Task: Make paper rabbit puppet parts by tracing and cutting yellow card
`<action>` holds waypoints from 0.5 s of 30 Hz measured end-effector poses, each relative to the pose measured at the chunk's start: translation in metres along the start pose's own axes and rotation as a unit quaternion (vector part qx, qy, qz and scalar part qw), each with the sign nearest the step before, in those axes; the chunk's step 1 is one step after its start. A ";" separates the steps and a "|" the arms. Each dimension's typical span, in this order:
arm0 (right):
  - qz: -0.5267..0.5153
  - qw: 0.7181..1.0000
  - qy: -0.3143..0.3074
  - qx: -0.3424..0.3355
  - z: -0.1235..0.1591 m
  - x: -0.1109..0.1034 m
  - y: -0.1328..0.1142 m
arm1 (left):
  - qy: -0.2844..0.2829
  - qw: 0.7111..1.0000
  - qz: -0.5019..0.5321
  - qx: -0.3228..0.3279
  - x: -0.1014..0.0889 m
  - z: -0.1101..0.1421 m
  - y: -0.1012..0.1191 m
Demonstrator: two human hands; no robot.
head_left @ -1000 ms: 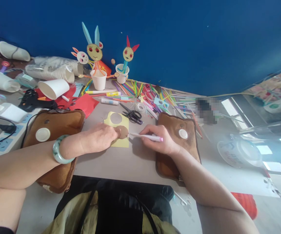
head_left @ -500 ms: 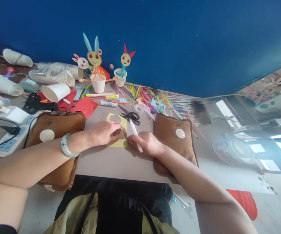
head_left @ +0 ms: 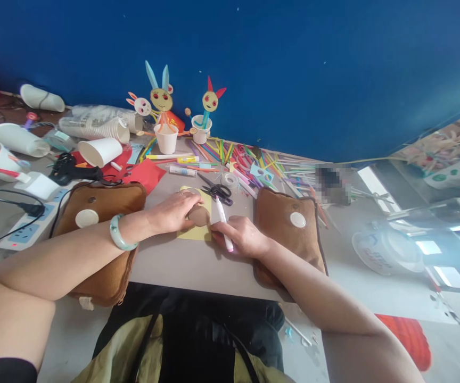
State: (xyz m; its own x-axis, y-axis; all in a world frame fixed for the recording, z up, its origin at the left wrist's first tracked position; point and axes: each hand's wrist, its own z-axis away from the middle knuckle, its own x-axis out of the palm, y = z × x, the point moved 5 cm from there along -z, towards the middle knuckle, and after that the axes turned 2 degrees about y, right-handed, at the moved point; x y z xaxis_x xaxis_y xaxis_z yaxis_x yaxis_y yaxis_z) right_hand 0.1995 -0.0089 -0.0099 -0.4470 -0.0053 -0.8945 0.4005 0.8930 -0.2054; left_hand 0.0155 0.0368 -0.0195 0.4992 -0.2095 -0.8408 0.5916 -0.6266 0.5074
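Note:
A piece of yellow paper lies on the table with a grey-brown round area in it; whether that is a hole or a disc I cannot tell. My left hand, a pale green bangle on its wrist, rests over the paper's left side, thumb and fingers apart around the round area. Beside the paper's right edge, my right hand grips a white marker with pink ends, its upper end slanting away from me. Black scissors lie just beyond the paper, near a roll of clear tape.
Brown cushion-like pads lie under or beside both forearms. Paper cups with rabbit-faced figures stand against the blue wall. Colourful sticks are strewn at the back. A power strip and black glue gun lie left.
My left hand has moved up across the paper and now covers its upper round area, leaving the lower one more exposed. My right hand keeps the marker nearly still. The view has shifted slightly.

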 end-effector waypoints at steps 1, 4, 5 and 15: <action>-0.002 1.000 0.002 -0.001 0.000 0.000 0.000 | 0.002 1.000 0.007 -0.009 -0.001 0.000 -0.001; -0.009 1.000 -0.004 0.000 0.001 0.001 0.000 | -0.007 0.999 0.029 -0.040 -0.003 0.001 -0.004; -0.010 1.000 -0.006 0.001 0.002 0.002 0.001 | -0.013 0.998 0.036 -0.046 -0.003 0.000 -0.005; -0.008 1.000 -0.008 0.010 0.001 0.002 0.000 | 0.092 0.988 0.067 -0.101 -0.029 -0.007 -0.008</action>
State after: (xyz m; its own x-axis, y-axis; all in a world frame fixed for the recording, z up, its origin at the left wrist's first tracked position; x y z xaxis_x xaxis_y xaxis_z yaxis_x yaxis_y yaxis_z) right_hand 0.2000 -0.0091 -0.0122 -0.4408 -0.0265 -0.8972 0.4090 0.8838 -0.2271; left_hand 0.0009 0.0524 0.0019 0.6769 -0.1279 -0.7249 0.6182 -0.4357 0.6542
